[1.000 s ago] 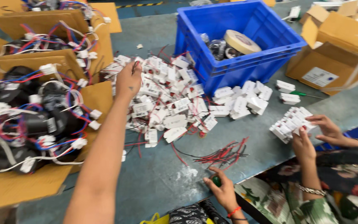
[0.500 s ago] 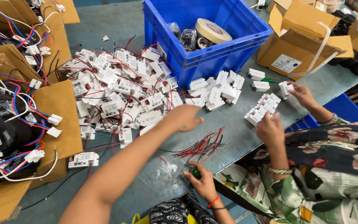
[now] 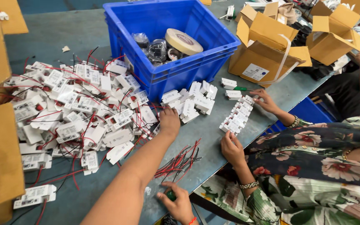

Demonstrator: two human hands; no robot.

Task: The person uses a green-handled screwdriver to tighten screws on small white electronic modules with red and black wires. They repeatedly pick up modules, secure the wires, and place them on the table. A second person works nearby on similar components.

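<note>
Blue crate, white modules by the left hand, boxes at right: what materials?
Blue crate: looks like moulded plastic, slightly glossy, with ribbed rim bands. White modules: probably matte plastic housings with paper labels, red and black leads attached; the left hand rests at the pile's edge. Boxes: brown corrugated cardboard, flaps folded open.

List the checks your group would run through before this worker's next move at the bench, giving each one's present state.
1. Left hand at the pile of white modules: ok, at its edge.
2. Left hand gripping a module: cannot tell.
3. Right hand closed on the small green object: ok.
4. Red wires clear of both hands: ok, lying between them.
5. Co-worker's hand apart from the worker's own: ok.
</note>
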